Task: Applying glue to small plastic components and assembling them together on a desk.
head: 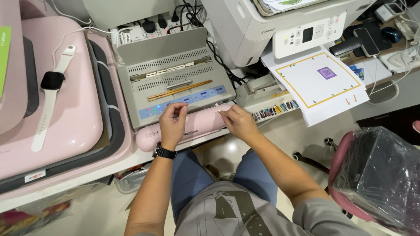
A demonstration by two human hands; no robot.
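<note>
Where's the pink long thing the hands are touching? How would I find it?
Start at the big grey binding machine in the middle of the desk. Right in front of it, at the desk's near edge, lies the pink laminator, with the left hand and right hand on it. It is the only long, rounded pink bar there.

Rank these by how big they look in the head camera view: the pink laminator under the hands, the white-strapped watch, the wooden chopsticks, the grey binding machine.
1. Grey binding machine
2. Pink laminator
3. White-strapped watch
4. Wooden chopsticks

Hands cover part of the laminator, so its full size is unsure.
</note>
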